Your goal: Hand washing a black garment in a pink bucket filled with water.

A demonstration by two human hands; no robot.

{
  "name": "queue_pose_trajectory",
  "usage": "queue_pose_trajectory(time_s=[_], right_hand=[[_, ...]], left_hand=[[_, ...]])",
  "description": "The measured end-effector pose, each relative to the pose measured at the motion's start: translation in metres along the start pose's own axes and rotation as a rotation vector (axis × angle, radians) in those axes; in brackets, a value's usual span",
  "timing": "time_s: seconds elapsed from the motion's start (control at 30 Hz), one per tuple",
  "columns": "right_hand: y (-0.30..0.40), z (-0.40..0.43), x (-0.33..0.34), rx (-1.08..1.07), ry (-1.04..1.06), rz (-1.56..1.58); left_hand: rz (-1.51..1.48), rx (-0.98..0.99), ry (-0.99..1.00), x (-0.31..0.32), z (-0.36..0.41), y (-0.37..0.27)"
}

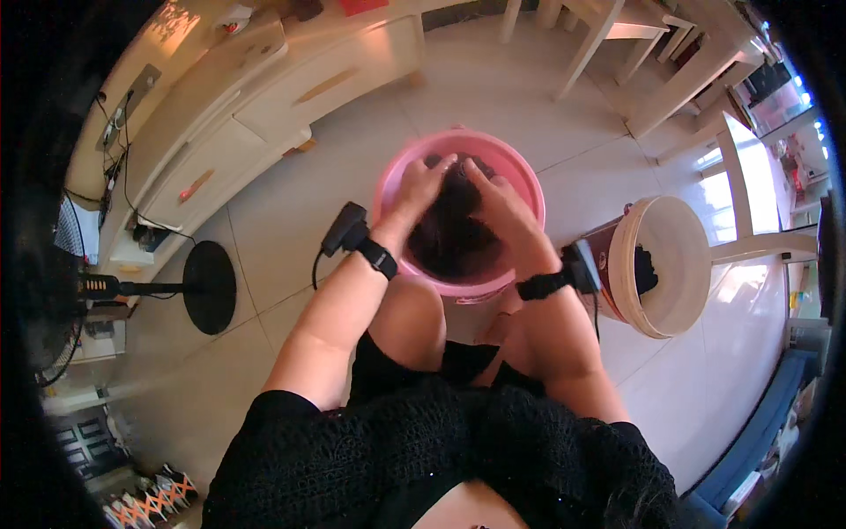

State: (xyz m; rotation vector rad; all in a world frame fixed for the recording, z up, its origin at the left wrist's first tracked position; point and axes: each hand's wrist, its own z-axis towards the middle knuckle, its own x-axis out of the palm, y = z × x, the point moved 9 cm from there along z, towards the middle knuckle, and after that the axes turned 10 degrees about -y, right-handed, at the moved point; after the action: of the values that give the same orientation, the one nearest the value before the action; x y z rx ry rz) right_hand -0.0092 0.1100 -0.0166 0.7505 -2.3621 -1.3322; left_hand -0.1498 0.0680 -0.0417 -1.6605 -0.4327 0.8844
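Observation:
A pink plastic basin or bucket (537,192) stands on the floor before my knees, with a dark wet-looking mass, perhaps cloth, (453,225) inside. Both hands reach into it. My left hand (424,185) is at the left side of the dark material, its fingertips touching the upper part. Opposite it, my right hand (496,198) bends its fingers over the material's upper right. The thumbs and fingers of the two hands come close together there, pinching some of the material. Each wrist wears a black strap with a small device. Some fingertips are hidden in the dark material.
A large whitish bucket (697,264) with a black item (644,270) inside stands at the right. At the left are a fan's round black base (210,287) and a long cream cabinet (218,155) with cables. White table and chair legs (591,49) stand at the upper right.

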Motion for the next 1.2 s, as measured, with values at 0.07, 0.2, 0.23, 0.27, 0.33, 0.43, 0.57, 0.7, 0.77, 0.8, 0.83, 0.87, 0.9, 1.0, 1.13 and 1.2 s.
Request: queue_pose_trajectory(time_s=[0.07, 0.2, 0.23, 0.27, 0.33, 0.43, 0.57, 0.7, 0.77, 0.8, 0.83, 0.87, 0.9, 1.0, 1.13, 1.2], right_hand=[[0.014, 0.001, -0.037, -0.075, 0.001, -0.836], [0.074, -0.042, -0.012, -1.057, -0.114, -0.321], [0.072, -0.046, 0.007, -0.967, -0.063, -0.346], [0.068, -0.041, 0.009, -0.953, -0.083, -0.335], [0.057, -0.015, -0.010, -0.897, -0.162, -0.325], [0.067, -0.017, -0.019, -0.822, -0.156, -0.324], [0.069, -0.023, -0.041, -0.437, -0.141, 0.187], [0.007, 0.017, -0.066, -0.022, -0.266, 0.735], [-0.041, 0.043, -0.062, 0.221, -0.351, 0.591], [-0.063, 0.070, -0.066, 0.160, -0.349, 0.541], [-0.080, 0.090, -0.070, 0.103, -0.344, 0.489], [-0.073, 0.071, -0.040, 0.056, -0.328, 0.766], [-0.100, 0.103, -0.054, 0.066, -0.340, 0.795], [-0.119, 0.150, -0.066, -0.093, -0.112, 0.817], [-0.063, 0.068, -0.011, -0.107, -0.351, 0.149], [-0.048, 0.056, -0.024, -0.107, -0.390, 0.024]], left_hand=[[-0.173, 0.047, 0.127, 0.012, -0.008, -0.019], [-0.407, 0.194, 0.433, 0.021, -0.039, -0.103], [-0.399, 0.270, 0.542, 0.024, -0.049, -0.114], [-0.438, 0.081, 0.579, 0.026, -0.050, -0.100], [-0.383, 0.179, 0.506, 0.026, -0.053, -0.108], [-0.401, 0.257, 0.518, 0.024, -0.064, -0.111], [0.151, 0.321, 0.445, 0.037, -0.057, -0.004], [-0.280, -0.154, 0.035, 0.009, -0.027, 0.029], [-0.484, -0.131, -0.016, 0.006, -0.018, 0.023], [-0.496, -0.041, 0.025, 0.015, -0.022, 0.008], [-0.508, 0.046, 0.062, 0.025, -0.031, -0.012], [-0.340, 0.240, 0.009, 0.012, -0.049, -0.047], [-0.209, 0.454, 0.012, 0.028, -0.071, -0.098], [0.120, 0.702, -0.009, 0.065, -0.084, -0.109], [0.285, 0.536, -0.203, 0.028, -0.036, -0.071], [0.212, 0.553, -0.226, 0.036, -0.037, -0.080]])
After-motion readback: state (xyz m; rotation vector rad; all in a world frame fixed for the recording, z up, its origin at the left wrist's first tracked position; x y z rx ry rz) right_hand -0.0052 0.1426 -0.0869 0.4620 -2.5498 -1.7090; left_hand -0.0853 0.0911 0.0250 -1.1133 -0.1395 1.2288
